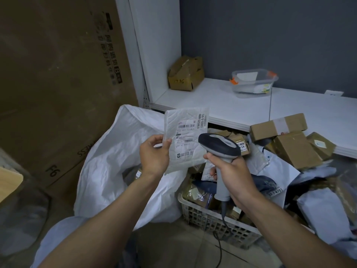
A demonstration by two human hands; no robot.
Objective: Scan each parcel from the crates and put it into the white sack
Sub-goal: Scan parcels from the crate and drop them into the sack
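Note:
My left hand (pixel 154 153) pinches the lower left edge of a flat white padded parcel (pixel 185 136), held upright with its printed label facing me. My right hand (pixel 229 175) grips the grey handle of a corded barcode scanner (pixel 218 146), whose dark head points at the parcel's label from the right. Both hover above the open white sack (pixel 108 167), which slumps on the floor to the left. A white plastic crate (pixel 212 221), heaped with brown boxes and mailers, stands just right of the sack, under my right hand.
A white shelf (pixel 222 105) behind holds a crumpled brown box (pixel 185 74) and a clear plastic tub (pixel 253 82). Brown boxes (pixel 289 140) and poly mailers (pixel 326 211) pile up at the right. Large cardboard cartons (pixel 58 84) wall off the left side.

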